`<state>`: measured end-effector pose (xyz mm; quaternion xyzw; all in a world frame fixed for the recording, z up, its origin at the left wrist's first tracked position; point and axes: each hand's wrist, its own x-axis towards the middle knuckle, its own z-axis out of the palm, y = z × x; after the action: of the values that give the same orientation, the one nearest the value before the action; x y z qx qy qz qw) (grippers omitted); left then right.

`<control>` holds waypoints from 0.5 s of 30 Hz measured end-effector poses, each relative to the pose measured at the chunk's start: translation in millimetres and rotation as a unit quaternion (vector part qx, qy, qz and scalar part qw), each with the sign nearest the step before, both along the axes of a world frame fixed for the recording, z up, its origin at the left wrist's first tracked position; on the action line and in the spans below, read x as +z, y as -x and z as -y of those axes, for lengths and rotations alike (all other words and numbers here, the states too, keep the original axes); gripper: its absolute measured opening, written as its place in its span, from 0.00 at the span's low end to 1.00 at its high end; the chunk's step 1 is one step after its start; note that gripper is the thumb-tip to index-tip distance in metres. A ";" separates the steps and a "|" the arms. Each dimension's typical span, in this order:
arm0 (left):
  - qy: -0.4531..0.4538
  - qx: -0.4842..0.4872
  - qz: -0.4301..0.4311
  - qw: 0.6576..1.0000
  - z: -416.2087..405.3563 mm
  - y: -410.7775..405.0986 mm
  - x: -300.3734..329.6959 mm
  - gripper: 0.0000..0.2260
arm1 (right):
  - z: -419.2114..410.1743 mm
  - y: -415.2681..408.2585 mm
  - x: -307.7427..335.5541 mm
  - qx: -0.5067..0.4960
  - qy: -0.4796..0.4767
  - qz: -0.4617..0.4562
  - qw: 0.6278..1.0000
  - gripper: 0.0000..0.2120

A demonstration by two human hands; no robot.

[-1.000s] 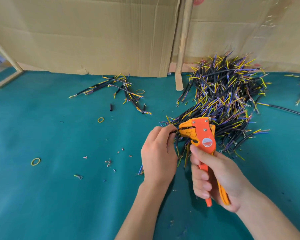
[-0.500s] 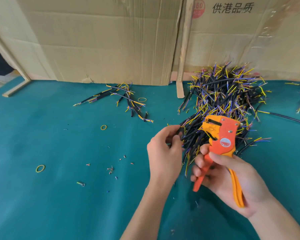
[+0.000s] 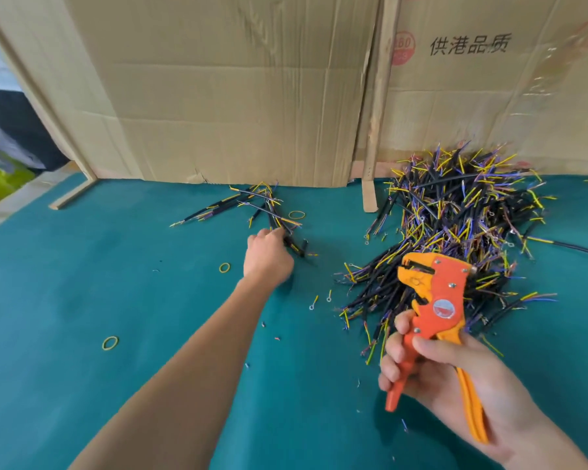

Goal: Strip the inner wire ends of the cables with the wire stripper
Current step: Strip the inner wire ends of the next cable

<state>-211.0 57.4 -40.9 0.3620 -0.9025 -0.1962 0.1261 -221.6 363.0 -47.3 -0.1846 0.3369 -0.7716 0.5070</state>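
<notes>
My right hand [image 3: 445,371] grips the handles of the orange and yellow wire stripper [image 3: 433,293], jaws up and empty, in front of the large heap of black cables [image 3: 455,218] with yellow, blue and purple inner wires. My left hand [image 3: 268,257] reaches far forward to the small pile of cables [image 3: 252,205] near the cardboard. Its curled fingers pinch a black cable [image 3: 297,248] at that pile's near end.
Green mat [image 3: 82,283] covers the table. Cardboard sheets [image 3: 252,96] and a wooden slat [image 3: 370,195] stand along the back. Yellow rubber bands [image 3: 110,342] [image 3: 224,267] [image 3: 296,215] and small insulation scraps [image 3: 313,305] lie scattered. One long cable [image 3: 574,248] runs off right.
The cable left the stripper's jaws. My left hand carried it from beside the tool forward and left to the small pile. My right hand lifted the stripper back and loosened its handles.
</notes>
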 end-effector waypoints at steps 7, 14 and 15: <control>0.105 -0.111 0.023 0.988 10.8 -4.6 -12.7 0.18 | 4.3 -9.1 4.7 0.003 -0.048 -0.012 0.999 0.16; 0.227 -0.234 0.048 0.944 6.3 10.2 3.2 0.10 | 4.3 -9.1 4.6 -0.002 -0.075 -0.014 0.997 0.17; 0.240 -0.249 0.041 0.937 4.7 12.2 5.5 0.08 | 4.2 -9.2 4.9 -0.003 -0.077 -0.016 0.997 0.18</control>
<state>-223.2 52.7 -35.4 0.0924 -0.9884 0.0158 0.1191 -212.5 358.8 -42.4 -0.1561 0.4039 -0.7416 0.5124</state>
